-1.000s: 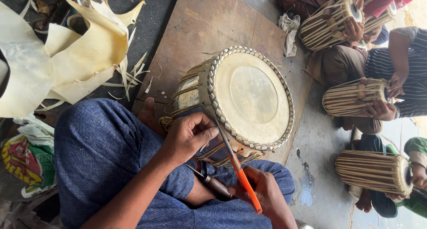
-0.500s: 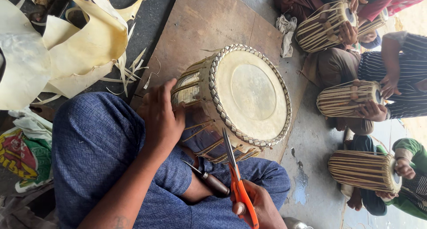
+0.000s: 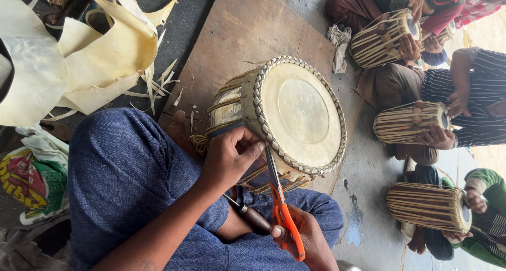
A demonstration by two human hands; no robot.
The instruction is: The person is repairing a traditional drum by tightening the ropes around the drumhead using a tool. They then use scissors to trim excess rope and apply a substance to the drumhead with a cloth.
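Observation:
A small hand drum point(image 3: 287, 118) with a pale skin head and a braided rim lies tilted between my knees on a wooden board point(image 3: 247, 28). My left hand point(image 3: 229, 158) grips the drum's side lacing just under the rim. My right hand point(image 3: 311, 239) holds orange-handled scissors point(image 3: 279, 208), whose blades point up at the braided rim beside my left fingers. A brown-handled tool point(image 3: 253, 215) rests on my leg under the scissors.
Curled sheets and strips of pale hide point(image 3: 89, 55) lie at the upper left. A printed bag point(image 3: 31, 179) sits by my left knee. Other people at the right hold similar drums point(image 3: 382, 36), point(image 3: 411, 123), point(image 3: 429, 205). A white rag point(image 3: 340, 44) lies on the floor.
My left hand slid from the drum's far side to the lacing near the rim. The scissors rose, their blades now reaching the braided rim.

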